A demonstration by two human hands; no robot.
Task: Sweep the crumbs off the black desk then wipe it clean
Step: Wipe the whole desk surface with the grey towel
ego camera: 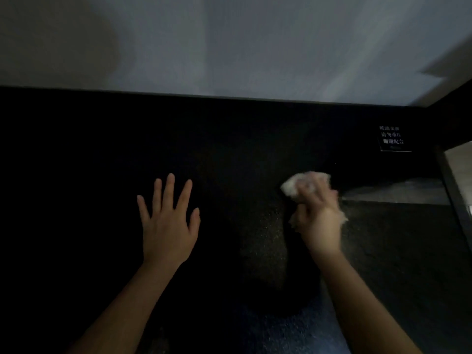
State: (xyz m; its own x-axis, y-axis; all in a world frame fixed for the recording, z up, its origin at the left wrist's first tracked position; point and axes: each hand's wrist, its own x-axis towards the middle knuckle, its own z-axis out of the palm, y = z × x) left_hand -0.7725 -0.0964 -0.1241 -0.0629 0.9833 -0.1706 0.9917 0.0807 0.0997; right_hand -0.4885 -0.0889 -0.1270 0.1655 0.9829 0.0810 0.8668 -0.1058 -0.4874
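Observation:
The black desk [242, 154] fills the lower two thirds of the head view, dark and faintly speckled. My left hand [168, 221] lies flat on it left of centre, fingers spread, holding nothing. My right hand [319, 215] is at centre right, blurred, its fingers closed on a crumpled white tissue [293, 186] that sticks out past the fingertips and rests on the desk. Crumbs are too small to make out in the dim light.
A pale wall [229, 47] rises behind the desk's back edge. A small black label with white lettering [393, 139] sits at the far right of the desk. A lighter surface [459, 164] lies past the desk's right edge.

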